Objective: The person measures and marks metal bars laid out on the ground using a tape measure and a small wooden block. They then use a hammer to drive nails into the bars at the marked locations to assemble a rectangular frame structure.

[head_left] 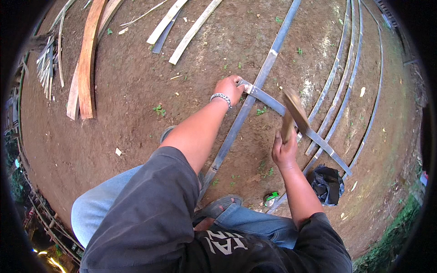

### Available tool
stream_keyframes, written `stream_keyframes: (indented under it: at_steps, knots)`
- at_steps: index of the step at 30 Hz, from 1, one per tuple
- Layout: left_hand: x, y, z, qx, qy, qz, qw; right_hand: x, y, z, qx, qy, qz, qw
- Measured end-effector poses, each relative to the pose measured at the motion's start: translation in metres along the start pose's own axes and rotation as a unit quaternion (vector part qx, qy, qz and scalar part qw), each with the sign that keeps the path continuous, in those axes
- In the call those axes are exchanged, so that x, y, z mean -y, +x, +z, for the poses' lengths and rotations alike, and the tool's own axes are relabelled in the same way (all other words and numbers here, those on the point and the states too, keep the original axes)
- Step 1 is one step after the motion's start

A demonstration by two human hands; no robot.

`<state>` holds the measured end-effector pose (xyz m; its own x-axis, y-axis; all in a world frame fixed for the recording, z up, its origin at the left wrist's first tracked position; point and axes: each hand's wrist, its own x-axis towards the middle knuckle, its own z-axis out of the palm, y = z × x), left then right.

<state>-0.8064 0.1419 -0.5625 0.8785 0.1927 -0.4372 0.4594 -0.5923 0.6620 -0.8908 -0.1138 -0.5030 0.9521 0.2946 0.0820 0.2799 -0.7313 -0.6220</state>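
My left hand [231,89], with a chain bracelet at the wrist, is closed at the end of a short grey slat [268,100]. This slat lies across a long grey slat [237,123], and my fingers are right beside the crossing. Whether they also pinch something small, such as a nail, is too fine to see. My right hand [285,152] grips the handle of a wooden mallet [297,110]. Its head is raised over the short slat and hides part of it.
Several long narrow slats [340,93] lie on the bare soil to the right. A black plastic bag [327,184] and a small green-labelled item [271,197] sit near my right forearm. Brown planks [86,68], pale boards [195,32] and thin sticks [47,68] lie at the far left.
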Motion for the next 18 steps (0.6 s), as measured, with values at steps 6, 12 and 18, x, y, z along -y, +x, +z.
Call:
stream_keyframes:
  at_steps: [6, 12, 18]
  knots:
    - [0.015, -0.001, 0.009, -0.029, -0.052, 0.009, 0.998, 0.01, 0.017, 0.012, 0.23, -0.058, 0.233, 0.943]
    - [0.011, 0.002, 0.009, -0.017, -0.029, 0.024, 0.999, -0.003, -0.009, 0.016, 0.057, -0.025, 0.067, 0.996]
    - [0.017, 0.003, 0.003, 0.009, -0.032, 0.007, 0.999, 0.009, 0.008, 0.008, 0.104, -0.02, 0.113, 0.988]
